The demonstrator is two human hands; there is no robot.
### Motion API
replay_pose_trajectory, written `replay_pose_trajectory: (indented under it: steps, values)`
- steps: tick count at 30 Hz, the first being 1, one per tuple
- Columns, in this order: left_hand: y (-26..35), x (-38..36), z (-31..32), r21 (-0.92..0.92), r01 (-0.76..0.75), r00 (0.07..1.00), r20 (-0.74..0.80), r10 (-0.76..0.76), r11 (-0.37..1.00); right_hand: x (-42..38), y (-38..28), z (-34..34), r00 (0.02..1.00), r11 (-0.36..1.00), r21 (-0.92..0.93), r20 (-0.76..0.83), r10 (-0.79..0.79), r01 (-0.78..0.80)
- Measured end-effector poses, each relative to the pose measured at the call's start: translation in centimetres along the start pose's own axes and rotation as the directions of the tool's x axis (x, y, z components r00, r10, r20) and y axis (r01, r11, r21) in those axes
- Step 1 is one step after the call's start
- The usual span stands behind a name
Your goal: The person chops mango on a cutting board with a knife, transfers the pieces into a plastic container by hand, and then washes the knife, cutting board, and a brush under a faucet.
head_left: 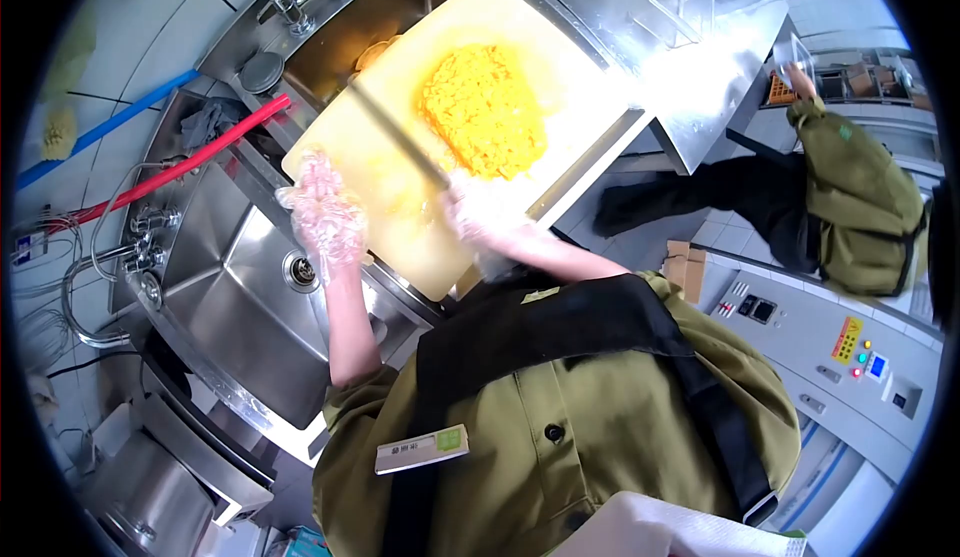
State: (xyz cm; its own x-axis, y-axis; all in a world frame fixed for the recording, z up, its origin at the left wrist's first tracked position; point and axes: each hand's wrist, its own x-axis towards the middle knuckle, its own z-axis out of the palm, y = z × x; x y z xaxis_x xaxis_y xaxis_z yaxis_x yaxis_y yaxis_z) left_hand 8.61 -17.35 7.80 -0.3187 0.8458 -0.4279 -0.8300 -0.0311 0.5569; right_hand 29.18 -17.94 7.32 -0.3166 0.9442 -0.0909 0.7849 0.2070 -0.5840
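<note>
Shows a loose mound of finely chopped yellow food (485,112) on the cream cutting board (570,57), off to the far right of both hands; cannot be named more closely by sight. Wraps the gloved right hand (467,212) closed around the handle end of a long knife (398,135), with its blurred blade angled out over the board toward the far left, near the mound. Sets the gloved left hand (327,217) at the board's left edge, apparently resting on it; holds nothing visible there, but cannot tell the spread of its fingers under wrinkled plastic.

Likely to handle as light, soft and moist: easy to crush in a squeeze, apt to scatter under a push at one edge. Best not pinched from above; better gathered in small portions from beneath, with a flat blade low along the board and a cupped palm opposite. Shows a thin yellow smear (392,182) between the hands, probably slippery. Calls for a firm hold on the knife by its handle alone.
</note>
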Motion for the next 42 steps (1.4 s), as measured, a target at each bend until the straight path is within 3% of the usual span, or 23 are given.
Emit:
replay_pose_trajectory:
  steps: [3, 5, 6, 7, 8, 10, 11, 12, 13, 15, 19, 20, 21, 22, 23, 25, 27, 29, 30, 32, 35, 37, 42]
  values:
    - [1.2, 0.4, 0.7, -0.045, -0.042, 0.994, 0.100, 0.046, 0.998, -1.8, 2.2, 6.4, 0.919, 0.880, -0.331, -0.083, -0.386, 0.340]
    - [2.5, -0.8, 2.0, -0.022, -0.135, 0.989, 0.058, 0.136, 0.991, -1.6, 1.9, 5.8, 0.954, 0.929, -0.226, 0.010, -0.299, 0.293]
    - [3.0, 0.1, -1.6, 0.164, -0.219, 0.963, 0.196, 0.186, 0.962, -0.8, 1.4, 3.1, 0.989, 0.996, -0.027, 0.123, -0.086, 0.090]
    - [2.6, 1.7, -4.5, 0.307, -0.324, 0.909, 0.364, 0.205, 0.895, -0.4, 1.7, 1.9, 0.996, 0.996, -0.090, 0.094, -0.012, 0.020]
    - [2.8, 1.3, -2.6, 0.305, -0.295, 0.930, 0.308, 0.199, 0.905, 0.2, 2.2, 0.5, 0.996, 0.987, -0.149, 0.064, 0.062, -0.052]
    - [4.0, -0.2, 1.9, 0.194, -0.200, 0.972, 0.160, 0.170, 0.960, 0.8, 2.2, 2.9, 0.913, 0.938, -0.289, -0.300, -0.278, 0.190]
    - [4.0, -0.8, 3.4, 0.079, -0.143, 0.989, 0.059, 0.138, 0.987, 0.5, 0.6, 2.9, 0.935, 0.895, -0.434, -0.263, -0.237, 0.105]
    - [3.3, -0.9, 4.0, 0.177, -0.238, 0.967, 0.134, 0.217, 0.955, 0.1, -1.1, 2.9, 0.954, 0.819, -0.573, -0.226, -0.196, 0.033]
    - [2.8, -1.2, 4.5, 0.268, -0.346, 0.933, 0.200, 0.299, 0.899, 0.5, -2.8, 5.2, 0.975, 0.781, -0.620, -0.207, -0.080, -0.068]
    - [2.3, -2.3, 6.3, 0.185, -0.294, 0.946, 0.199, 0.257, 0.938, 1.1, -3.3, 6.5, 0.994, 0.825, -0.563, -0.112, -0.014, -0.052]
    - [2.1, -3.8, 7.9, 0.307, -0.361, 0.920, 0.273, 0.282, 0.881, 2.9, -3.0, 2.7, 0.963, 0.940, -0.211, 0.097, -0.252, 0.267]
    - [2.2, -4.5, 8.9, 0.222, -0.257, 0.958, 0.184, 0.219, 0.940, 4.4, -1.7, 0.8, 0.946, 0.958, -0.052, 0.183, -0.269, 0.282]
    - [2.5, -5.2, 9.7, 0.121, -0.164, 0.984, 0.083, 0.155, 0.979, 6.0, 0.7, -0.5, 0.933, 0.934, -0.014, 0.067, -0.354, 0.356]
    - [2.4, -4.6, 8.2, 0.209, -0.227, 0.968, 0.158, 0.196, 0.951, 9.4, 5.4, 0.8, 0.786, 0.783, -0.129, -0.045, -0.617, 0.608]
    - [2.3, -4.0, 6.8, 0.285, -0.286, 0.947, 0.232, 0.223, 0.915, 12.0, 7.9, -2.3, 0.824, 0.827, -0.142, -0.095, -0.558, 0.544]
    - [1.7, -5.7, 7.7, 0.277, -0.262, 0.964, 0.122, 0.236, 0.925, 17.2, 12.9, -8.8, 0.882, 0.902, -0.147, -0.194, -0.429, 0.406]
    - [0.1, -5.7, 6.5, 0.364, -0.296, 0.954, 0.068, 0.292, 0.883, 23.3, 16.5, -13.4, 0.742, 0.885, -0.112, -0.503, -0.443, 0.452]
    - [-1.3, -6.6, 6.5, 0.395, -0.312, 0.937, -0.023, 0.349, 0.864, 27.4, 16.8, -17.1, 0.905, 0.993, 0.071, -0.408, 0.118, -0.097]
    - [-1.9, -7.5, 7.2, 0.403, -0.294, 0.930, -0.088, 0.357, 0.867, 28.2, 16.7, -18.2, 0.855, 0.997, -0.071, -0.518, 0.001, -0.044]
    - [-2.7, -8.7, 7.7, 0.520, -0.236, 0.904, -0.191, 0.381, 0.821, 31.1, 19.4, -18.4, 0.870, 0.996, -0.027, -0.486, -0.085, 0.083]
    - [-5.2, -8.9, 8.5, 0.597, -0.242, 0.908, -0.138, 0.396, 0.765, 33.4, 20.2, -19.1, 0.876, 0.994, -0.064, -0.481, 0.044, -0.085]
    - [-6.8, -8.5, 10.5, 0.647, -0.176, 0.895, -0.209, 0.394, 0.742, 31.9, 20.3, -19.7, 0.836, 0.958, -0.263, -0.496, -0.236, 0.115]
    - [-10.6, -6.5, 11.8, 0.536, -0.248, 0.914, -0.147, 0.379, 0.807, 25.7, 21.5, -18.9, 0.841, 0.981, 0.000, -0.515, -0.166, 0.194]
